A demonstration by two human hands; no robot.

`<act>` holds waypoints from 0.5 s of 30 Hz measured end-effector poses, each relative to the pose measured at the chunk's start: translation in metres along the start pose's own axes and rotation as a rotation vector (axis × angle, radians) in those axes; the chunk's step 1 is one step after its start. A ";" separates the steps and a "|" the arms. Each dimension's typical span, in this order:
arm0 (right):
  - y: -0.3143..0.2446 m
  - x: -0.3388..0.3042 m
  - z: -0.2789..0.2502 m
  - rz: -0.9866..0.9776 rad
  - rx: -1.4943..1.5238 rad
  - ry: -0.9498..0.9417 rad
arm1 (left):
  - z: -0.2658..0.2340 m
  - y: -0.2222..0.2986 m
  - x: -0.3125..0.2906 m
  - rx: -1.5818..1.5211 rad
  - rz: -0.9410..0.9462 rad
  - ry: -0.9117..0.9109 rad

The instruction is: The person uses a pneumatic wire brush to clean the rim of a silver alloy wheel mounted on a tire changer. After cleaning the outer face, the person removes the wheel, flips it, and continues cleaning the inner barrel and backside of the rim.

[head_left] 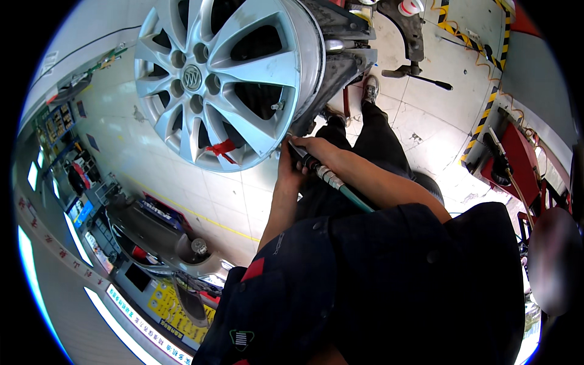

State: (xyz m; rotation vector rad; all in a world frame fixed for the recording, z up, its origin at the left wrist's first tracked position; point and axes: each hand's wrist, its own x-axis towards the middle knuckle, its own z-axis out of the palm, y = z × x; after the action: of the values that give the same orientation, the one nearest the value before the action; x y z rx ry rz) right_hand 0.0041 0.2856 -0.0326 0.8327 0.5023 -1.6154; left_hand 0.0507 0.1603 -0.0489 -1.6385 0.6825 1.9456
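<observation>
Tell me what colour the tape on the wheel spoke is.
Red: the tape is tied round a lower spoke of the silver wheel, seen in the head view.

**Bright workshop light, heavy fisheye bend**

Strong light falls from the upper right, washing the pale floor (pixel 426 121) almost white with glare. The silver wheel (pixel 225 79) catches soft highlights on its spokes and stays sharp. The dark clothing (pixel 377 286) reads nearly black, with little detail. Straight lines curve hard toward the round black rim, and a blurred patch (pixel 553 261) sits at the right edge.
</observation>
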 end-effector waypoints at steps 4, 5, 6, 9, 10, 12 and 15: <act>0.000 -0.003 -0.009 0.020 0.066 0.020 | -0.011 -0.003 0.018 0.016 -0.040 -0.024; 0.000 -0.005 -0.013 0.027 0.063 0.034 | -0.012 -0.007 0.021 0.024 -0.057 -0.036; -0.003 -0.010 -0.017 0.028 0.069 0.050 | 0.001 -0.010 0.016 0.100 0.000 -0.002; -0.005 -0.012 -0.013 0.028 0.067 0.050 | 0.017 -0.012 -0.002 -0.026 -0.001 0.020; -0.004 -0.011 -0.008 0.030 0.072 0.046 | 0.011 -0.009 -0.001 -0.024 -0.005 -0.016; -0.001 -0.007 -0.006 0.039 0.032 0.026 | 0.003 -0.003 0.000 -0.030 -0.081 -0.049; 0.001 -0.007 -0.015 0.061 0.055 0.036 | 0.001 -0.008 0.006 -0.024 -0.062 -0.055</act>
State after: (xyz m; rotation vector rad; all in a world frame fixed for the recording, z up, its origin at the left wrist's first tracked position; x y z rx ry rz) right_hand 0.0087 0.3012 -0.0369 0.9117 0.4553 -1.5661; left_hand 0.0541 0.1669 -0.0553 -1.5955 0.5827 1.9538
